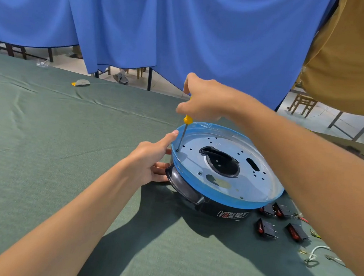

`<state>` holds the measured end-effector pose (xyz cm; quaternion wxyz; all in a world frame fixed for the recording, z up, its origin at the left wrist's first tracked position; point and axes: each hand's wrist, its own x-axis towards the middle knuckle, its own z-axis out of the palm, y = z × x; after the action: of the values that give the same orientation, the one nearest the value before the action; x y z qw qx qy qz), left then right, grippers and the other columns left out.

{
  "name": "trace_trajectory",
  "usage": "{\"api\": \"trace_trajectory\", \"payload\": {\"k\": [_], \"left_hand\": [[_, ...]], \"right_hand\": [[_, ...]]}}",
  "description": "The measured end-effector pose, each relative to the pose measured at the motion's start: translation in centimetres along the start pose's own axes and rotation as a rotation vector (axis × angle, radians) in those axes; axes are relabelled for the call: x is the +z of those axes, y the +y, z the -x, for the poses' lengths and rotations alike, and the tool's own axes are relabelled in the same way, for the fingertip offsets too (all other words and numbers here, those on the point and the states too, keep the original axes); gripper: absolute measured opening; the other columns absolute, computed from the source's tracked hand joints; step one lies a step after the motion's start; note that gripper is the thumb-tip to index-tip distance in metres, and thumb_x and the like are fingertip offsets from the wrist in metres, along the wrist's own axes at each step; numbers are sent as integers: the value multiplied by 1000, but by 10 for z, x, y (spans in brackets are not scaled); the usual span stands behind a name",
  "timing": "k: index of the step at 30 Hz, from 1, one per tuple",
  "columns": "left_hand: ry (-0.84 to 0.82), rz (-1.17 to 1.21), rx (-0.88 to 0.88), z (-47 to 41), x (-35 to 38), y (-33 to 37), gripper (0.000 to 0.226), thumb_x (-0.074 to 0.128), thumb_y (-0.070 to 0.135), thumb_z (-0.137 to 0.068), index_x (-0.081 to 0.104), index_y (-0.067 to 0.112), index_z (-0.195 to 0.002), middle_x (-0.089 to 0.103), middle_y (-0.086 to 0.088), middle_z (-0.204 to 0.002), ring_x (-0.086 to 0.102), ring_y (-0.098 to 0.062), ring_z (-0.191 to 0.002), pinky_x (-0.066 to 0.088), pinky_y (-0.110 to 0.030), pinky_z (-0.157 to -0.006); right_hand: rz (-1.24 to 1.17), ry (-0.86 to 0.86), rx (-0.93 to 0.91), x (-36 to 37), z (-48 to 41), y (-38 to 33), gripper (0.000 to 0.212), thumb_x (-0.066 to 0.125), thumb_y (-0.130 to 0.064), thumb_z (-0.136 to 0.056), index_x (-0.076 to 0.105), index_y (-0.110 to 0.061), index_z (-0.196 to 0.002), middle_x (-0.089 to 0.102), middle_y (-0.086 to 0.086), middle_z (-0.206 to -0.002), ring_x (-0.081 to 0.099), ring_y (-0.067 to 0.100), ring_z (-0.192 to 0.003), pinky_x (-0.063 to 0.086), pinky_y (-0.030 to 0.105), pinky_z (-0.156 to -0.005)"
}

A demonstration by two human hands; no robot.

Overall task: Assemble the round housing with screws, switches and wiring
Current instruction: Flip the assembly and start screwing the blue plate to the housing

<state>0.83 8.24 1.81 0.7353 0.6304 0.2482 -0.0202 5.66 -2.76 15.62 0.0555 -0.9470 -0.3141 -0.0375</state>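
Head view looks down on a round housing (pixel 259 184) that sits on the green-clothed desk (pixel 41 145), just in front of the person and slightly to the right. It has a glossy black lower body with one printed label (pixel 232 215) on its side, a rim wrapped in blue film, and a pale metal plate on top dotted with small holes around one large black-lined opening in the middle. The right hand (pixel 205 99) is curled around the yellow handle of a single screwdriver (pixel 187 119), which stands nearly upright with its tip at a hole near the plate's left edge. The left hand (pixel 151 159) steadies the housing with its fingers fairly straight: the index finger lies against the blue rim and the others touch the black side below. Four black rocker switches (pixel 267 229) with red faces lie on the desk just right of the housing, in two loose pairs. Near them a white wire (pixel 317 251) with metal terminals lies partly hidden by the right forearm, so the wires cannot be counted. A blue curtain (pixel 188 26) hangs behind the desk.
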Motion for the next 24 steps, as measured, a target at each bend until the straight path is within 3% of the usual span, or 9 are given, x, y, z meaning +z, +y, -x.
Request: {"api": "trace_trajectory", "payload": {"k": [2,6,10,12,14,16,18,20,24], "left_hand": [[2,7,0,0,0,1,57,70,64,-76,66,12,-100,75,-10,-76,70,-23,-61,61,-39,-62],[0,12,-2,2,0,1,56,69,63,-77,64,11,-100,74,-7,-69,69,-21,-55,59,-36,-55],[-1,14,6,2,0,1,55,69,62,-78,64,12,-100,74,-6,-68,69,-21,-55,58,-35,-53],[3,13,4,2,0,1,56,70,62,-77,64,12,-100,74,-7,-68,69,-21,-54,58,-34,-52],[4,9,3,2,0,1,56,70,63,-77,64,12,-100,74,-7,-70,69,-21,-54,58,-35,-54],[-3,7,6,2,0,0,57,70,63,-77,65,11,-101,75,-7,-73,70,-21,-57,59,-36,-57],[-12,11,6,1,0,0,57,70,62,-77,66,11,-101,74,-7,-71,69,-21,-57,58,-35,-55],[-12,10,8,1,-1,0,56,69,62,-77,65,11,-101,74,-7,-70,69,-21,-57,59,-35,-55],[-12,0,12,2,-1,0,55,69,63,-78,66,12,-98,74,-6,-69,69,-21,-55,58,-34,-55]], "right_hand": [[-49,-16,-19,-3,-2,2,30,54,-25,-87,44,-14,-113,63,9,-90,57,23,-65,41,28,-51],[66,158,-17,10,-1,4,28,53,-40,-93,43,-16,-100,42,1,-81,48,28,-79,34,34,-58],[-116,-68,-20,-1,-2,6,33,53,-28,-89,38,-20,-117,60,6,-89,62,23,-74,46,30,-55],[-108,8,-52,0,-2,6,29,53,-23,-89,41,-18,-115,57,7,-92,60,25,-77,46,32,-57],[10,136,-47,7,-1,6,25,53,-32,-92,44,-16,-108,46,3,-87,51,28,-82,41,36,-64],[55,103,-32,10,-1,7,29,53,-39,-92,42,-16,-105,43,0,-84,49,28,-83,38,37,-65],[-28,6,-51,6,-3,6,29,53,-31,-90,38,-16,-110,53,5,-93,54,27,-83,42,37,-61],[-68,25,-67,5,-2,5,28,53,-24,-88,40,-16,-112,53,7,-95,54,24,-77,42,35,-58],[89,123,-45,8,-1,1,30,56,-40,-91,41,-18,-104,39,-2,-79,45,21,-72,32,33,-57]]}}
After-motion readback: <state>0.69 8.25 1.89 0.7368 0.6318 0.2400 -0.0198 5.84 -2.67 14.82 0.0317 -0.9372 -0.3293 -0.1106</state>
